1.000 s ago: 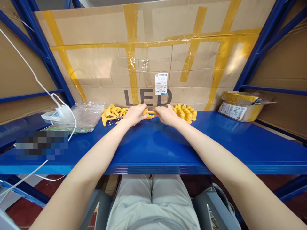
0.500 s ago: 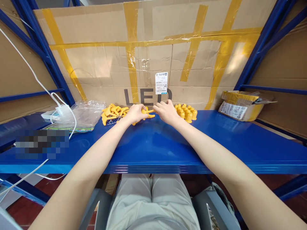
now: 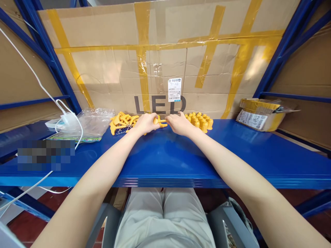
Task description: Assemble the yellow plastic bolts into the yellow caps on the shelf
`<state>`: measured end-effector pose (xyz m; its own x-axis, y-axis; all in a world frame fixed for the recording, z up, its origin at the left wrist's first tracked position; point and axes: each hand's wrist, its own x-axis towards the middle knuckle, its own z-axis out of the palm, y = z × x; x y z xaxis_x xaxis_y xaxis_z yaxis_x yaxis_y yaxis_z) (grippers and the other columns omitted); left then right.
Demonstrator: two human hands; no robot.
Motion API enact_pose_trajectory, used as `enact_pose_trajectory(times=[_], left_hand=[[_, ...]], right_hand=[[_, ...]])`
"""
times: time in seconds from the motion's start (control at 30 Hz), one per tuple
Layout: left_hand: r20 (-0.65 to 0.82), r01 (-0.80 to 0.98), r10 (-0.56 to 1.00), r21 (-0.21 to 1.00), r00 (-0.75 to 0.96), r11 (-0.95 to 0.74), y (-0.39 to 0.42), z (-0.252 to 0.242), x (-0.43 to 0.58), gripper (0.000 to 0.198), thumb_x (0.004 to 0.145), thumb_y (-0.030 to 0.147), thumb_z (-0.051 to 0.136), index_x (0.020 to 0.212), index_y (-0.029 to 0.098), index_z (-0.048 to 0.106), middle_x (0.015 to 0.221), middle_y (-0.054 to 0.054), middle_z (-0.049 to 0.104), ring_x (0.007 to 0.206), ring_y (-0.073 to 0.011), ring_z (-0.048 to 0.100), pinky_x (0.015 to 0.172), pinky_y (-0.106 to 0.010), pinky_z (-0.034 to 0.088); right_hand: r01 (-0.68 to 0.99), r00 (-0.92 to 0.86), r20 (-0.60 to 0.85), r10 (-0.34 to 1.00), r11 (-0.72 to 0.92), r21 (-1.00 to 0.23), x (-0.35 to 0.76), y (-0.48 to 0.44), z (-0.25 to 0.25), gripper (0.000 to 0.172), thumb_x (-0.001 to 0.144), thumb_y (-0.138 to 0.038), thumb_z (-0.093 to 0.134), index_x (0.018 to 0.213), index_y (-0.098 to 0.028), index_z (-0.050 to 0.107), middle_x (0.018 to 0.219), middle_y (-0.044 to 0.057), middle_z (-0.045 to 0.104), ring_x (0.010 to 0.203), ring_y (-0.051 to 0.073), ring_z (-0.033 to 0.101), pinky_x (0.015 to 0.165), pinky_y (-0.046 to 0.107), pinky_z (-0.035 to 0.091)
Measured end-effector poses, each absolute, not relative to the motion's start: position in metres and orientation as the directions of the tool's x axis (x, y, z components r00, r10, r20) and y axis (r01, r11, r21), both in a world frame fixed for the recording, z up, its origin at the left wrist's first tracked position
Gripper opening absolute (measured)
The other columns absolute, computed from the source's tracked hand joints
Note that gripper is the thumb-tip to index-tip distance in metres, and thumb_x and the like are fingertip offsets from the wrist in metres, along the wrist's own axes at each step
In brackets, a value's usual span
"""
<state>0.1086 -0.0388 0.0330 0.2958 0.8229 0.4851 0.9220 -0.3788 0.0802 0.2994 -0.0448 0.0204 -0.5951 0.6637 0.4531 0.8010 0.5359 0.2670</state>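
Observation:
Between my two hands, at the back of the blue shelf top (image 3: 165, 155), is a slim yellow plastic piece (image 3: 162, 121). My left hand (image 3: 148, 123) is closed on its left end, and the fingers of my right hand (image 3: 179, 122) pinch its right end. What the fingertips press on is partly hidden. To the left, beside my left hand, lies a heap of curved yellow plastic pieces (image 3: 121, 120), with small dark and silvery bits in front of it. Several upright yellow cup-like pieces (image 3: 201, 121) stand in a cluster right of my right hand.
A large taped cardboard sheet (image 3: 103, 69) marked "LED" rises behind the shelf top. At the left lie a clear plastic bag (image 3: 97, 122), a white plug (image 3: 69, 120) with cable and a blurred-out item. A small cardboard box (image 3: 263, 115) stands at the right. Blue posts flank both sides.
My left hand has turned slightly, and the rounded left end of the yellow piece shows more. My right hand has dipped a little, its fingers still on the other end.

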Motion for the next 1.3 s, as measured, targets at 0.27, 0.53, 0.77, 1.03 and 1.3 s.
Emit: enact_pose_trajectory(times=[0.27, 0.53, 0.77, 1.03, 1.3], left_hand=[[0.471, 0.933, 0.835, 0.065, 0.285, -0.355, -0.042, 0.037, 0.112, 0.044, 0.071, 0.044, 0.063, 0.108, 0.021, 0.065, 0.095, -0.008, 0.072, 0.092, -0.0274, 0.065, 0.073, -0.030, 0.046], [0.496, 0.944, 0.827, 0.047, 0.263, -0.328, -0.043, 0.038, 0.111, 0.043, 0.073, 0.042, 0.061, 0.111, 0.023, 0.063, 0.098, -0.007, 0.072, 0.095, -0.0274, 0.065, 0.074, -0.030, 0.045], [0.501, 0.922, 0.790, -0.043, 0.353, -0.384, -0.046, 0.037, 0.111, 0.034, 0.076, 0.041, 0.058, 0.105, 0.024, 0.063, 0.096, -0.005, 0.071, 0.092, -0.0256, 0.065, 0.070, -0.029, 0.042], [0.505, 0.933, 0.800, -0.027, 0.323, -0.360, -0.043, 0.035, 0.110, 0.035, 0.074, 0.040, 0.060, 0.105, 0.026, 0.063, 0.093, -0.004, 0.071, 0.090, -0.0249, 0.065, 0.068, -0.028, 0.041], [0.402, 0.882, 0.870, 0.244, 0.286, -0.403, -0.036, 0.034, 0.108, 0.030, 0.069, 0.044, 0.063, 0.089, 0.022, 0.064, 0.071, -0.002, 0.069, 0.073, -0.0203, 0.062, 0.062, -0.027, 0.039]], right_hand=[[0.818, -0.575, 0.511, 0.639, 0.475, 0.325, 0.298, -0.044, 0.022, 0.024, 0.091, -0.010, 0.037, 0.106, -0.012, 0.057, 0.103, 0.014, 0.065, 0.096, 0.027, 0.056, 0.093, 0.043, 0.021], [0.809, -0.575, 0.567, 0.590, 0.514, 0.285, 0.302, -0.043, 0.023, 0.025, 0.096, -0.019, 0.039, 0.111, -0.013, 0.058, 0.107, 0.014, 0.066, 0.099, 0.026, 0.057, 0.090, 0.041, 0.024], [0.843, -0.520, 0.422, 0.743, 0.526, 0.112, 0.305, -0.040, 0.021, 0.023, 0.098, -0.022, 0.040, 0.109, -0.015, 0.058, 0.111, 0.013, 0.067, 0.100, 0.024, 0.059, 0.079, 0.034, 0.028], [0.848, -0.523, 0.449, 0.724, 0.496, 0.187, 0.302, -0.045, 0.027, 0.014, 0.093, -0.023, 0.047, 0.095, -0.015, 0.058, 0.102, 0.013, 0.067, 0.094, 0.025, 0.058, 0.078, 0.035, 0.026], [0.832, -0.551, 0.581, 0.599, 0.444, 0.332, 0.304, -0.044, 0.025, 0.018, 0.092, -0.020, 0.046, 0.106, -0.014, 0.055, 0.105, 0.015, 0.063, 0.096, 0.028, 0.051, 0.091, 0.043, 0.023]])
